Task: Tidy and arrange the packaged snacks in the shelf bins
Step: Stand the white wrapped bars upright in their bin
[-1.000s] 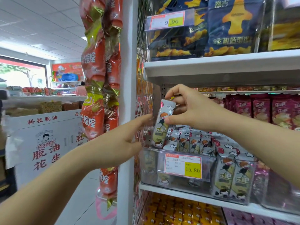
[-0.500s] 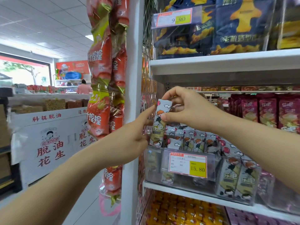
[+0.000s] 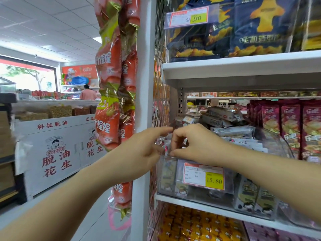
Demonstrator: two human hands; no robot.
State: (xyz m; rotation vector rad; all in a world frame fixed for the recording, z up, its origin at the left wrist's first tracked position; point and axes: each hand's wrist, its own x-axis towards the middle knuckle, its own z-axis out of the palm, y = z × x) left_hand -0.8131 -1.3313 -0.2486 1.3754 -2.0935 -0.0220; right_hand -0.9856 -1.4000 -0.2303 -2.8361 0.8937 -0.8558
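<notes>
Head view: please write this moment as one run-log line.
left hand: index extended, at clear bin front | right hand: fingers curled over bin rim, grip unclear | snack packs: piled in bin

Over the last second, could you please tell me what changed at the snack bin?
The right hand dropped from holding a grey cartoon-printed snack packet upright above the clear plastic bin to the bin's front rim; the packet is hidden, so a release is unclear. The left hand followed down beside it. The yellow price tag stayed.
</notes>
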